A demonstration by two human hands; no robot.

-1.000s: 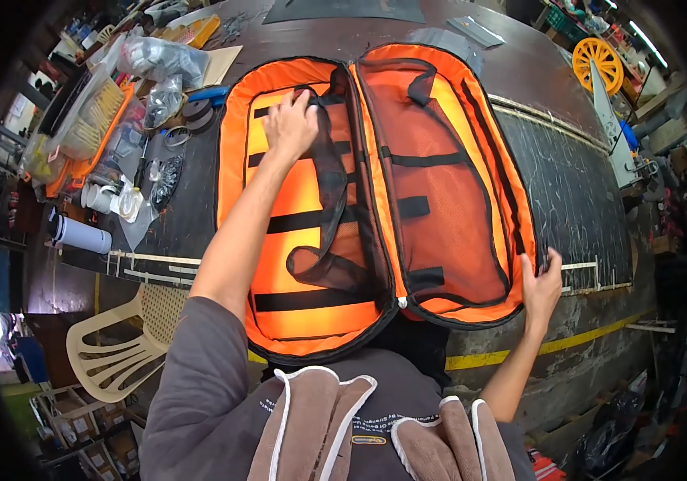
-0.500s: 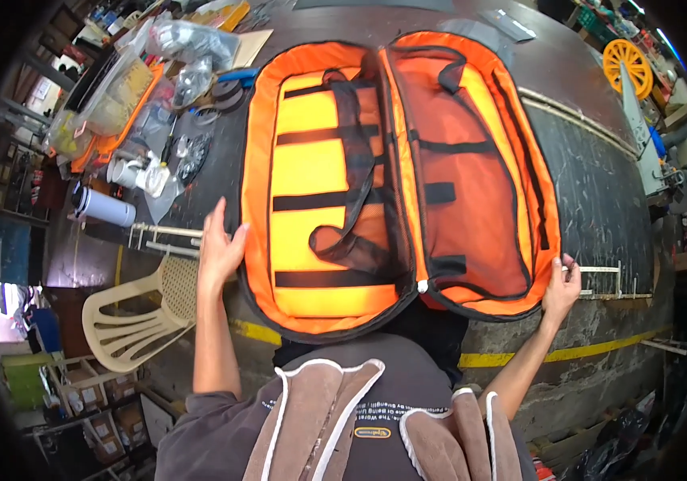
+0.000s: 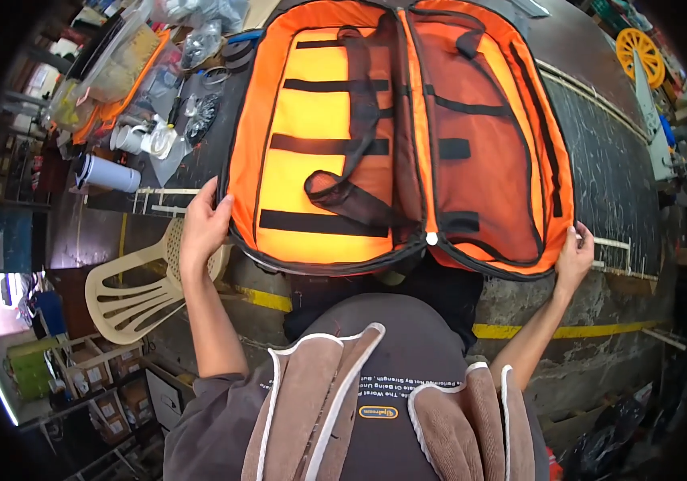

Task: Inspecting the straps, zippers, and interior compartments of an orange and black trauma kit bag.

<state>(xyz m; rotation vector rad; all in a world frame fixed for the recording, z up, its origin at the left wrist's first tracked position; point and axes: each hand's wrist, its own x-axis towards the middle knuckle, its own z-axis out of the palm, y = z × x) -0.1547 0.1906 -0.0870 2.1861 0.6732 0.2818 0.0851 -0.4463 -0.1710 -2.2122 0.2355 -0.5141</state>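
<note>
A large soft bag [image 3: 303, 247] lies spread open like a book before me, orange inside with black edging. Its left half has a yellow panel [image 3: 295, 172] crossed by several black straps. Dark mesh [image 3: 480, 184] covers much of the right half, and a loose dark strip [image 3: 323, 188] curls over the yellow panel. My left hand [image 3: 204, 228] grips the bag's lower left edge, its thumb against the rim and its fingertips partly hidden. Around the lower right corner, my right hand [image 3: 574, 256] is closed, thumb on the orange border.
The bag rests over a dark workbench [image 3: 612, 176]. At the left stand plastic boxes [image 3: 115, 76], a white tumbler [image 3: 108, 172], white cups [image 3: 128, 138] and bagged parts. A beige plastic chair [image 3: 131, 293] is at lower left. A yellow wheel [image 3: 638, 58] stands far right.
The bag has shifted away from me, and its near edge sits higher in view, showing more of its black side. Both hands have moved with it; my left hand is closer against the rim.
</note>
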